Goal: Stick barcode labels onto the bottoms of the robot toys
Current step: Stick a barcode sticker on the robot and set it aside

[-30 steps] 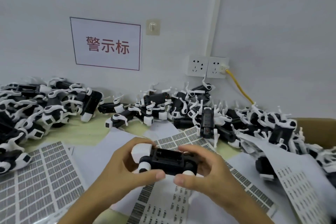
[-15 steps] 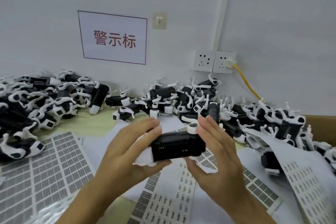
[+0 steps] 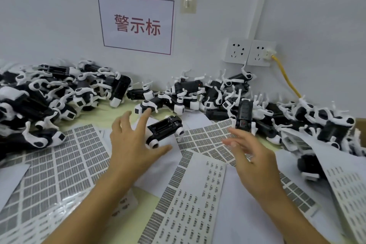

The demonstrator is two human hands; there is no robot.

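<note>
Grip: both hands spread wide and hold nothing; a moment ago they held the toy between them.
Left hand [image 3: 130, 142]: fingers splayed, just beside the toy.
Right hand [image 3: 251, 150]: blurred, fingers loose, apart from it.
Robot toy [image 3: 165, 128]: black and white, tilted, just past the left fingers; whether it touches the sheets is unclear.
Meaning: this toy looks finished and let go.
Label sheets [image 3: 65, 156]: barcode grids covering the desk [image 3: 99, 117].
Toy piles [image 3: 223, 93]: heaped along the wall.

Right hand [image 3: 250, 150] motion-blurred at the fingers [image 3: 230, 141]; their pose cannot be read. Barcode sheets [image 3: 47, 166] run off the near and left edges, print too small to read. The left toy pile [image 3: 39, 95] is cut by the left edge.
</note>
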